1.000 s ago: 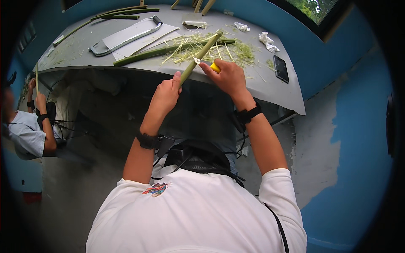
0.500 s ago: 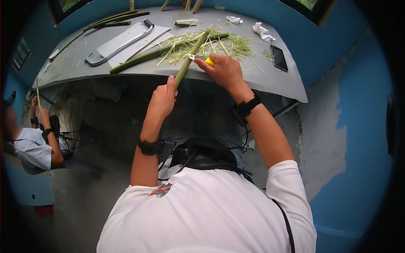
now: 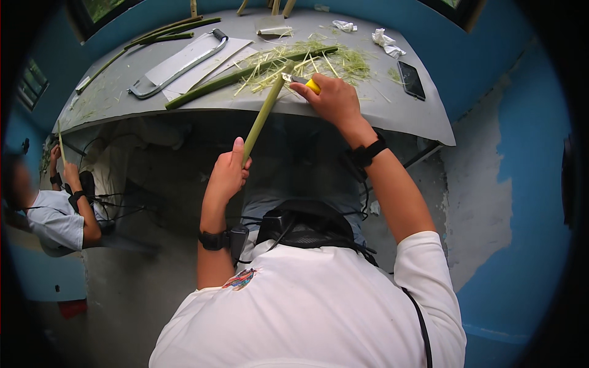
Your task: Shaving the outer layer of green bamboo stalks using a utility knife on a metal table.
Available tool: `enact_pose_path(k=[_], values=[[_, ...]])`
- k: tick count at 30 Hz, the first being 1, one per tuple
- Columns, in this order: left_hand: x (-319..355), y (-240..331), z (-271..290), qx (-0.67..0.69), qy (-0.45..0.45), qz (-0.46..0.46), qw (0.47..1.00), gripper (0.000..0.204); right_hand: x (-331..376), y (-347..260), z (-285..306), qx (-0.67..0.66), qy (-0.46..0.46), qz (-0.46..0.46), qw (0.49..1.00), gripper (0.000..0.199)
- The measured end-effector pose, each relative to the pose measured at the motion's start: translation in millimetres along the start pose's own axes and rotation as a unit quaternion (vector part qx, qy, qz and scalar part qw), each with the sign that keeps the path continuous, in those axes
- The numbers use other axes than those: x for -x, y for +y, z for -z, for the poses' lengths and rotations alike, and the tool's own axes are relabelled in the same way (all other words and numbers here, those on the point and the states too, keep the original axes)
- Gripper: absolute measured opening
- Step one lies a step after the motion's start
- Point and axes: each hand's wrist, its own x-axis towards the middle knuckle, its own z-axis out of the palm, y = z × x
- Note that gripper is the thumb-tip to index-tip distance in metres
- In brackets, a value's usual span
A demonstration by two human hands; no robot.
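My left hand (image 3: 227, 173) is wrapped round the near end of a pale green bamboo stick (image 3: 265, 113), thumb lying along it. The stick slants up and away over the table's front edge. In my right hand (image 3: 337, 101) is a box cutter (image 3: 313, 86) with a yellow handle, its blade against the stick close to the far tip. Behind them a longer, darker green bamboo pole (image 3: 215, 84) lies on the table among a heap of thin green shavings (image 3: 351, 64).
A hacksaw (image 3: 178, 69) rests on pale sheets at the left of the grey table (image 3: 374, 101), near more bamboo poles (image 3: 165, 30). On the right are a phone (image 3: 411, 80) and crumpled tissues (image 3: 381, 38). Another person (image 3: 58, 214) sits at far left holding a thin stick.
My left hand has drawn the bamboo stick back toward my body. The blade now meets it closer to its far tip. My right hand has shifted slightly right.
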Motion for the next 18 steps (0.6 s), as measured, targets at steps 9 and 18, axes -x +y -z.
enact_pose_path(k=[9,18], values=[[-33,42,-15,0.032,-0.020,0.012,0.999,0.075,5,-7,11,-0.020,-0.023,0.036,0.999,0.060],[-47,52,-22,-0.005,-0.019,0.003,1.000,0.082,7,5,18,-0.035,-0.020,0.059,0.997,0.054]])
